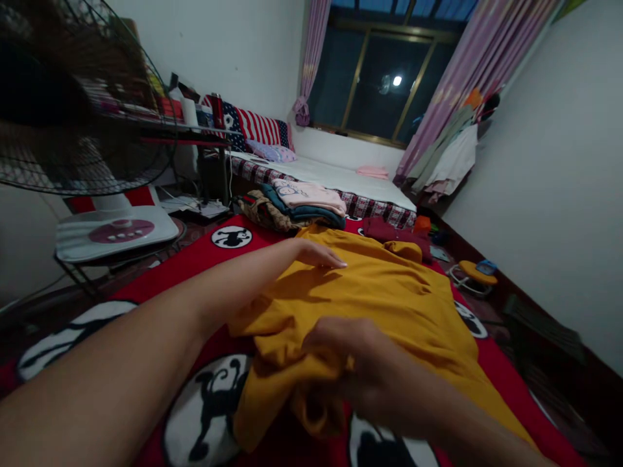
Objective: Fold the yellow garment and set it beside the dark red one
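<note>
A mustard-yellow garment (pixel 389 292) lies spread over the red bedspread (pixel 187 275), which has black figures in white circles. My left hand (pixel 321 254) rests on the garment's far part with its fingers stretched out. Nearer to me, my right hand (pixel 348 347) is closed on a bunched part of the garment that looks like a sleeve. That hand is slightly blurred and its fingertips are partly hidden by the cloth. Just beyond my left hand sits a stack of folded clothes (pixel 304 201), with a pale pink one on top. A dark red folded garment (pixel 396 233) lies at the far right.
At the left, a fan (pixel 117 227) stands on a stool close to the bed. A desk (pixel 195 130) with bottles and boxes is behind it. A second bed (pixel 331 172) stands under the window. At right are a yellow stool (pixel 474 272) and hanging clothes (pixel 452 159).
</note>
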{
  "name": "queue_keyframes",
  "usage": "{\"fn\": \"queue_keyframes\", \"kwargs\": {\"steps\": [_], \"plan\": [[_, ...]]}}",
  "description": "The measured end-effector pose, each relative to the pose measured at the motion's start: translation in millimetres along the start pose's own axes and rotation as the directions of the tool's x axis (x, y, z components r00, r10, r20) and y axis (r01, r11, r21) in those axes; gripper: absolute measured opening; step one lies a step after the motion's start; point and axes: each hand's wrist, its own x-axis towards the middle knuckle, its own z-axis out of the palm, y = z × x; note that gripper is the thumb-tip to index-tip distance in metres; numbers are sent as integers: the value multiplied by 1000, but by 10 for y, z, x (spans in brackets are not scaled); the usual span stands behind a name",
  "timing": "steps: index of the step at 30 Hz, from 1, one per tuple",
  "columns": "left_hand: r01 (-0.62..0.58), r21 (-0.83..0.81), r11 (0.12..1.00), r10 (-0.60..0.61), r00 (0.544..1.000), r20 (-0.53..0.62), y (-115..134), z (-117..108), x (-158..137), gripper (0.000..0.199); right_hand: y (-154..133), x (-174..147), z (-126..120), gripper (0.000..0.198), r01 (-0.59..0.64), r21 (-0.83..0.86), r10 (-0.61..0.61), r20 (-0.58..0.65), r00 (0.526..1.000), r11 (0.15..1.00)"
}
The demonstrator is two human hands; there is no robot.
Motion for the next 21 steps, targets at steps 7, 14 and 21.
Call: {"fn": "queue_keyframes", "kwargs": {"steps": [7, 14, 21], "plan": [[-4, -423, 906, -116, 959, -257, 11, -690, -430, 63, 1177, -35, -596, 27, 76, 721, 631, -648, 427, 689], [84, -61, 995, -103, 853, -512, -408, -341, -854, 81, 1394, -673, -247, 40, -364, 469, 594, -630, 500, 804], [245, 346, 906, 4, 811, -585, -474, -41, -666, 86, 1261, -1073, -225, 56, -650, -81, 492, -584, 645, 755]]}}
